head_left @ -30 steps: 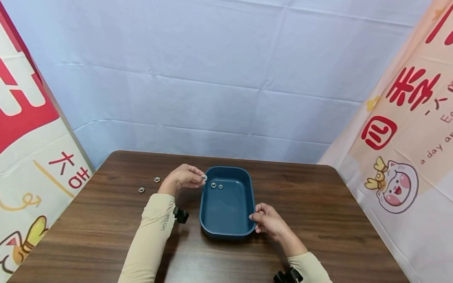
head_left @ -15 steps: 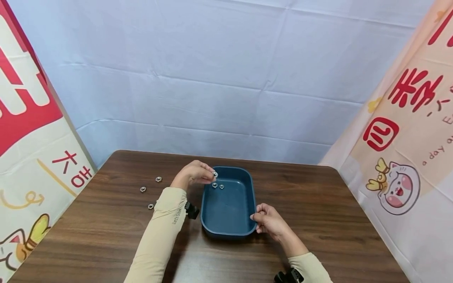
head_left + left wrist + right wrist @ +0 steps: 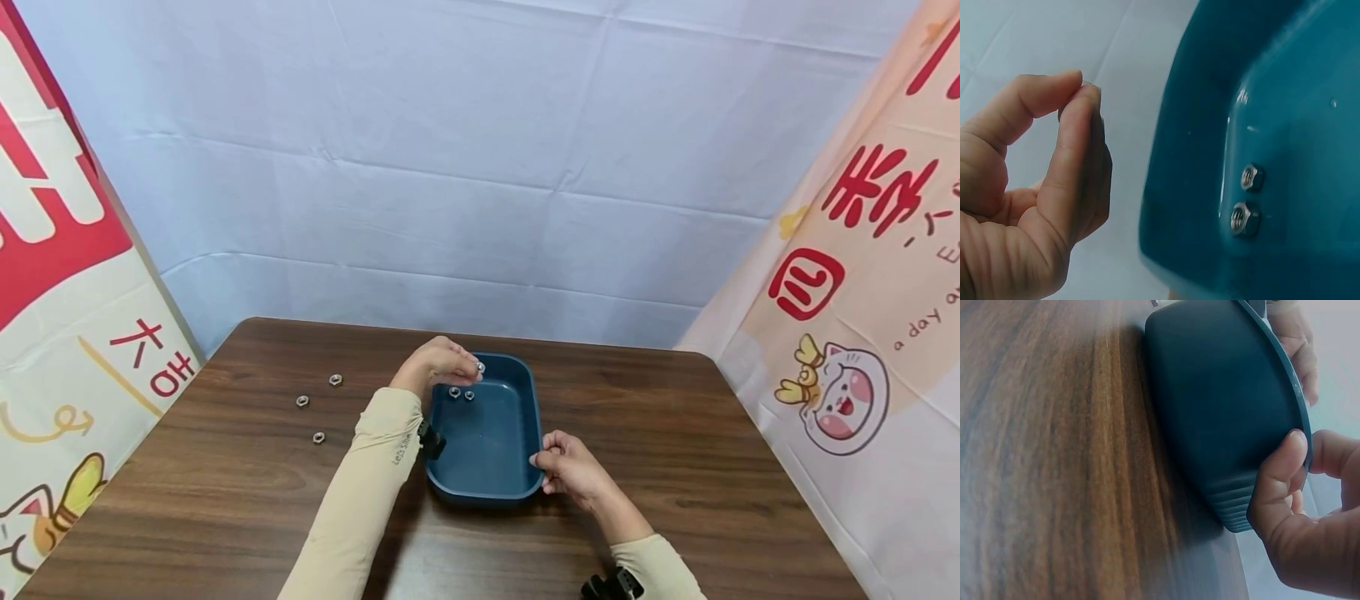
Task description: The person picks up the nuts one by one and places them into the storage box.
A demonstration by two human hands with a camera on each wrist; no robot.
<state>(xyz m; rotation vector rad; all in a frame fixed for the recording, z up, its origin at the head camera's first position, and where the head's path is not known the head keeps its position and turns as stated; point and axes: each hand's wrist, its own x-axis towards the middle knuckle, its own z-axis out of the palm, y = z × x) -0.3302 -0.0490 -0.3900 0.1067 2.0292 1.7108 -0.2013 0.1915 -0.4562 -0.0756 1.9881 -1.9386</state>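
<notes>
Beige sleeve [image 3: 360, 496] reads "Let's Slim"; left hand [image 3: 442, 362] pinches a nut [image 3: 481, 367], right hand [image 3: 572, 469] grips the blue tray [image 3: 487, 446].

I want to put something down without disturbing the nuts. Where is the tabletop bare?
The table is bare right of the tray and right hand, and at near left, nearer than the three loose nuts and left of the left sleeve. Crowded: the tray's far left, where the left hand pinches a nut near two others.
</notes>
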